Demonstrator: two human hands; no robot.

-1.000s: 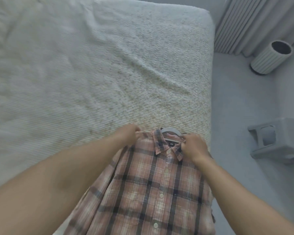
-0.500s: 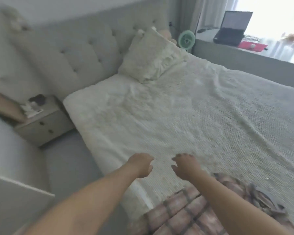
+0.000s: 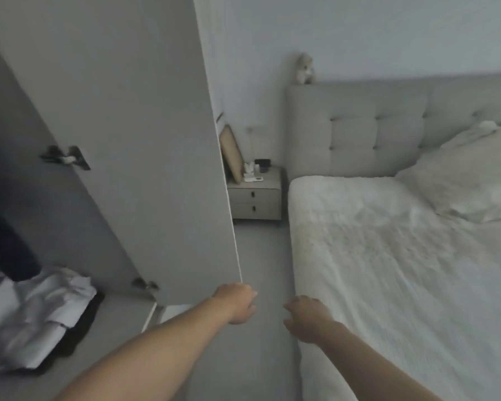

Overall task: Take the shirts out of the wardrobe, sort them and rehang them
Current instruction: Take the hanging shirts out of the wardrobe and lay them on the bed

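Seen from the head camera, the left hand (image 3: 237, 303) reaches out near the lower corner of the open wardrobe door (image 3: 145, 140), fingers loosely curled and holding nothing. The right hand (image 3: 308, 319) hangs beside the bed (image 3: 402, 270), fingers relaxed, also holding nothing. Pale folded clothes (image 3: 32, 311) lie low in the wardrobe at left, cut off by the edge; whether they are shirts is unclear. The small things on the nightstand (image 3: 255, 198) are blurred.

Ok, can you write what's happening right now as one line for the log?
left hand: empty, by wardrobe door | right hand: empty, at bed edge | clothes: piled in wardrobe | step: reaching for next shirt, probably
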